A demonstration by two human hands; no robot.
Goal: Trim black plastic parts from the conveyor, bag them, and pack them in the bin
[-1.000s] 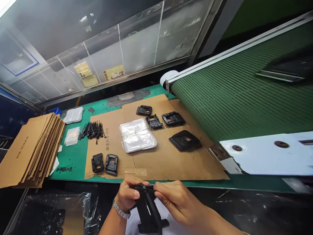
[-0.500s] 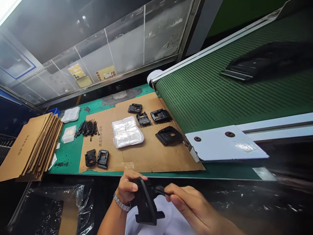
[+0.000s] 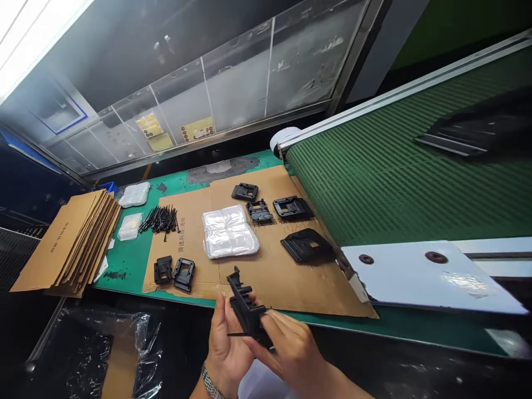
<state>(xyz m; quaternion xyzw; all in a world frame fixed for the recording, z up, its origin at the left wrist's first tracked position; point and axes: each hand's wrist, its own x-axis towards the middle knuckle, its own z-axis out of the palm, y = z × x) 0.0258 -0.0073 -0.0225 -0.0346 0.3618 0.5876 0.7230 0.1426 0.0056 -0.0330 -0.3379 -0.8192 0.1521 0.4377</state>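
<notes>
Left hand [image 3: 228, 354] and right hand [image 3: 288, 354], fingers [image 3: 282, 327] closed around a black plastic bracket [image 3: 246, 307], just below the cardboard sheet [image 3: 274, 288] bearing further black parts [image 3: 307, 245].

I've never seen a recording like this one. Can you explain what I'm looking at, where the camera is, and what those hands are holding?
This is one view from a camera worn on a person's head, looking forward and down, so the bare hands at the bottom are the person's own. The left hand, with a metal watch, and the right hand hold a black plastic part between them; a thin black pin shows there too. Ahead, a cardboard sheet on a green bench carries more black parts, a plastic-wrapped bundle and a pile of black pins. A green conveyor belt runs alongside.
</notes>
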